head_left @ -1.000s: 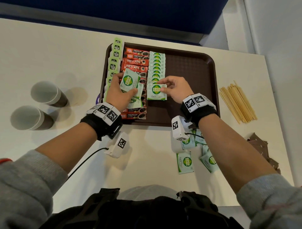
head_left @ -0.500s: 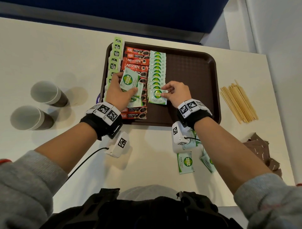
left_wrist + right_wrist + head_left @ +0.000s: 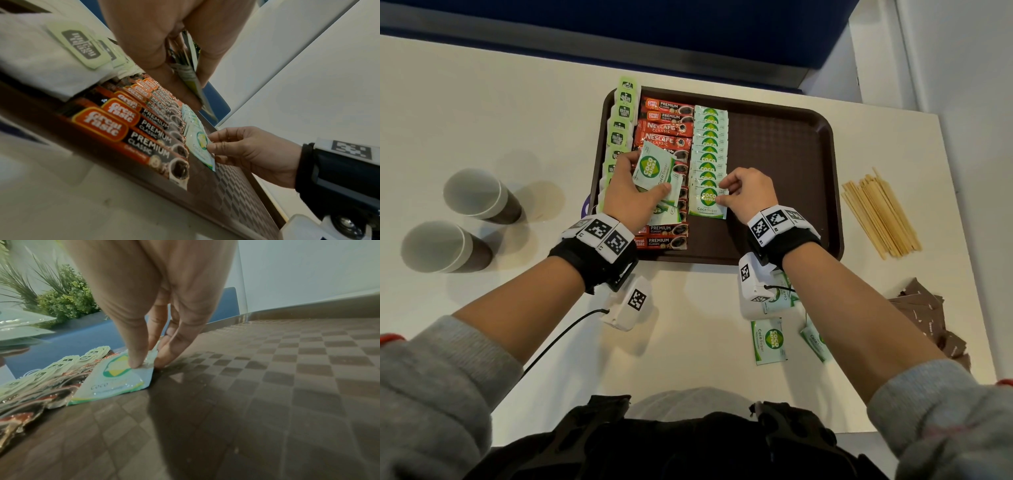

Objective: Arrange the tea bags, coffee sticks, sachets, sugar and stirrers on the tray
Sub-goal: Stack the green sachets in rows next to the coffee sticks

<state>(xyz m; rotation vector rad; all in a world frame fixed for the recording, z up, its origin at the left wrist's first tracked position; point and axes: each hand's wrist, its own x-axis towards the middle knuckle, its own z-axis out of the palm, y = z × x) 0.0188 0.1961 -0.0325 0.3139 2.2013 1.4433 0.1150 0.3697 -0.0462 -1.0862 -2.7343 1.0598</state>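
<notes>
Head view looks down; wrist views sit close, sharing the tray (image 3: pixel 784 150).

Even overhead light falls bright on the pale cream tabletop (image 3: pixel 482 102), where the two white-lined brown paper cups (image 3: pixel 479 195) throw soft double shadows toward three o'clock, and the wide lens bends the table edges outward at the frame's borders. The left wrist view is dimmer, with the red coffee stick packets (image 3: pixel 131 129) at seven o'clock smeared by blur. In the right wrist view the dark brown checkered plastic tray (image 3: pixel 287 369) shows a dull sheen and a hand shadow at six o'clock, the fingers at twelve o'clock soft and out of focus.
</notes>
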